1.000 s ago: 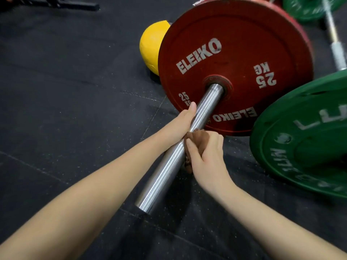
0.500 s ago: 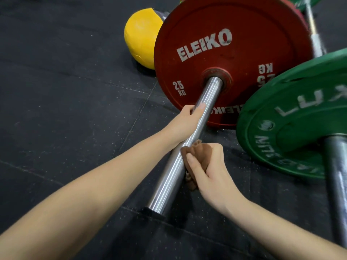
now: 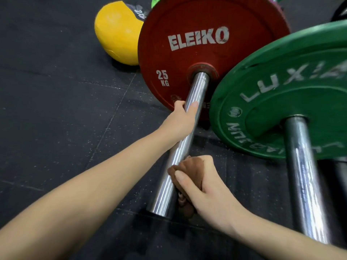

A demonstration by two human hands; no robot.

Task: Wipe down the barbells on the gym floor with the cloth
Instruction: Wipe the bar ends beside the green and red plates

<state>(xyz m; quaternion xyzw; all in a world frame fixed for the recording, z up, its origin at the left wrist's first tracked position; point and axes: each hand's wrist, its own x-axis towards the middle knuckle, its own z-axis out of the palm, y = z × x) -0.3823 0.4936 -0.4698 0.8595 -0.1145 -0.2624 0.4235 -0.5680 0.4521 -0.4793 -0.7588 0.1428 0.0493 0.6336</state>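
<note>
The left arm (image 3: 90, 188) stretches forward to the left hand (image 3: 180, 121), which is curled around the barbell sleeve (image 3: 198, 87), while the right arm (image 3: 281, 239) ends nearer the body, its right hand (image 3: 210, 192) gripping a bunched brown cloth (image 3: 187, 168) against the sleeve's side.

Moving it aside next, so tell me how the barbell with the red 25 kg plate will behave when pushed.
Probably heavy: the red Eleiko plate is marked 25 KG. It would likely roll rather than slide, since the round plate stands on edge on the rubber floor. The polished barbell sleeve looks smooth, so the left hand gripping it might slip.
</note>
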